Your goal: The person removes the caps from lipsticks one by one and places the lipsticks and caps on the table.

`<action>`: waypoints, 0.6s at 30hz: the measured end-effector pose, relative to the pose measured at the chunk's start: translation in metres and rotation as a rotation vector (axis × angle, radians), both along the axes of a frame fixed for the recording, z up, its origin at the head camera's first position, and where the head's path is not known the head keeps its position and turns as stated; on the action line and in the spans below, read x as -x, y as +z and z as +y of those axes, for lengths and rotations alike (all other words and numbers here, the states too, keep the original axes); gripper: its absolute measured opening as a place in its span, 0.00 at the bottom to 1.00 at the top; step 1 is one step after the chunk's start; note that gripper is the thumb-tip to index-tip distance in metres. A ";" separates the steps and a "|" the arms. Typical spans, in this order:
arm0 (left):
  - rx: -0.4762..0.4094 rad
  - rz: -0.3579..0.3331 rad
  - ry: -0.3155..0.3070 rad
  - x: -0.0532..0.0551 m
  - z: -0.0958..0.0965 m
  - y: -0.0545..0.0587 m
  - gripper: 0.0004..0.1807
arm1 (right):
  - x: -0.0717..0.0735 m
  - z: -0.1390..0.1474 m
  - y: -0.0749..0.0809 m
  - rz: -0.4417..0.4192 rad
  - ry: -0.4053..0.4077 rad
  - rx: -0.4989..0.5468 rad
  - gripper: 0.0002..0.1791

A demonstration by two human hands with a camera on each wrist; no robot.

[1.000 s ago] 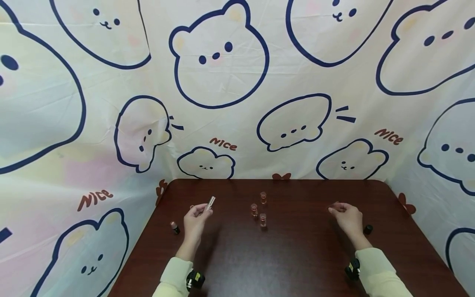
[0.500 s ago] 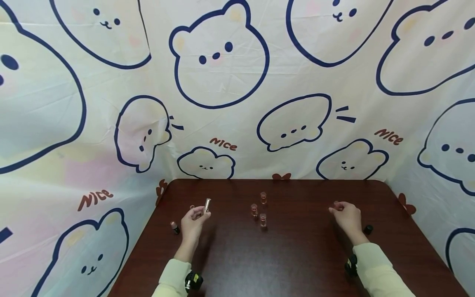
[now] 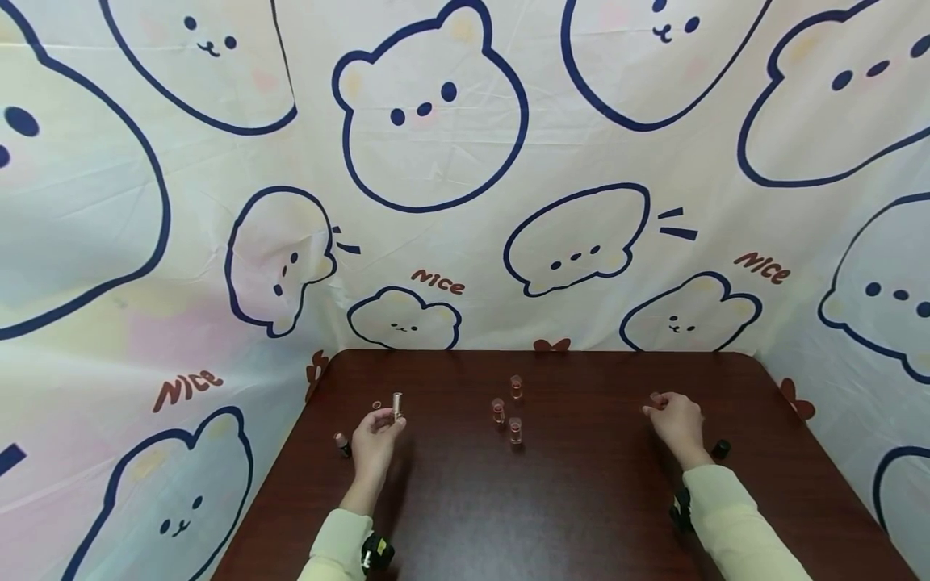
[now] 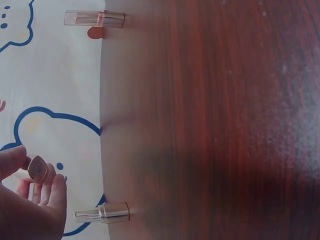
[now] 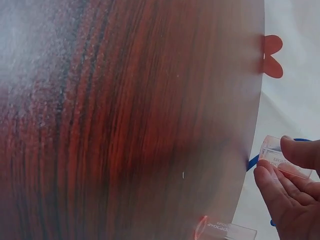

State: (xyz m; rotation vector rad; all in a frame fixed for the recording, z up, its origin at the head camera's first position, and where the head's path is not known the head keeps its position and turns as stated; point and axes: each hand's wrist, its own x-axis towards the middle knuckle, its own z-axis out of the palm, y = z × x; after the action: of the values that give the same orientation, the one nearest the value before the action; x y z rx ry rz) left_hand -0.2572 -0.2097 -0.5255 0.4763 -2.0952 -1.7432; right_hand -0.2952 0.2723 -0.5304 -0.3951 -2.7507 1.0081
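Observation:
My left hand (image 3: 374, 450) pinches a shiny gold lipstick tube (image 3: 397, 403) upright between thumb and fingers, at the table's left. Its diamond-shaped end (image 4: 38, 170) faces the left wrist camera. Close to that hand stands another lipstick (image 4: 107, 213), with a gold lower part. At the right, my right hand (image 3: 676, 424) holds a clear plastic lipstick cap (image 5: 272, 152) with pinkish edges and printed letters, gripped by thumb and fingertips. Below this hand in the right wrist view, a second clear cap (image 5: 230, 231) with a pink rim stands upright.
Three small clear-pink tubes (image 3: 515, 432) stand grouped on the dark brown table (image 3: 508, 516). A lipstick with a black base (image 3: 343, 445) is left of my left hand, and a small black cylinder (image 3: 721, 449) lies beside my right wrist. Printed cloth hangs behind the table.
My left hand has drifted left and slightly down, and the gold tube in it has turned from slanted to upright. My right hand has shifted slightly up and left with the clear cap.

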 end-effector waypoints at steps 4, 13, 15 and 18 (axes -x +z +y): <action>0.008 0.008 0.009 0.000 -0.001 -0.003 0.15 | 0.003 0.001 -0.002 -0.015 0.006 -0.015 0.18; 0.037 0.002 0.016 0.002 -0.005 -0.009 0.15 | 0.007 0.005 -0.010 -0.016 0.044 -0.061 0.18; 0.052 -0.003 0.016 0.002 -0.006 -0.011 0.15 | 0.007 0.006 -0.013 -0.009 0.054 -0.081 0.17; 0.076 -0.010 0.015 0.002 -0.008 -0.014 0.15 | 0.006 0.007 -0.015 -0.006 0.060 -0.104 0.17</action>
State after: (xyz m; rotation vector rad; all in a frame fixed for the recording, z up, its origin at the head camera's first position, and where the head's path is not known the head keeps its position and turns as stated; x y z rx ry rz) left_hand -0.2590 -0.2178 -0.5399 0.4791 -2.1508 -1.6495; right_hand -0.3015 0.2788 -0.5455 -0.3020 -2.8211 0.8730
